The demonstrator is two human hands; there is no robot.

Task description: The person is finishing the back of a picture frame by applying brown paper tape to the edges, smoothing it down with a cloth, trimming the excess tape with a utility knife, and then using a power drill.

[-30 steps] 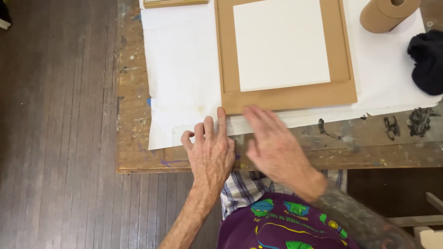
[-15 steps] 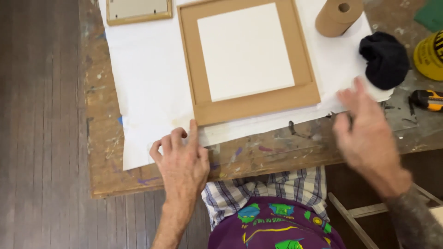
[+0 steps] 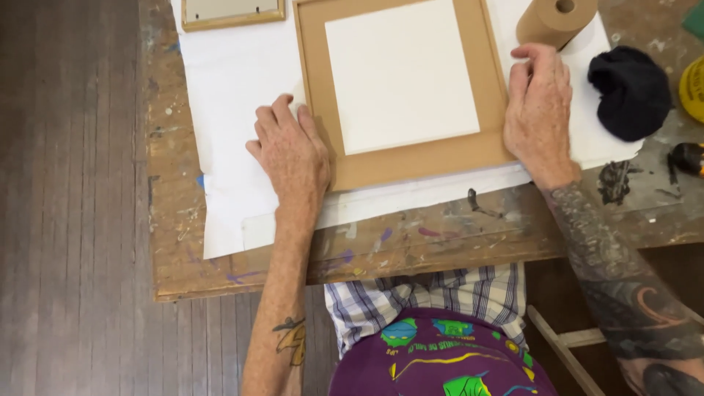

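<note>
A brown cardboard frame with a white square panel in its middle lies on white paper on a paint-stained wooden table. My left hand rests flat against the frame's left edge, fingers on the paper. My right hand lies on the frame's right edge, fingers curled over it.
A roll of brown tape stands beyond my right hand. A black cloth lies to the right, with a yellow tin and a dark tool at the edge. A small gold-edged frame sits at the far left. Wooden floor lies left.
Both hands left the table's near edge and moved up to the cardboard frame, the left to its left side, the right to its right side.
</note>
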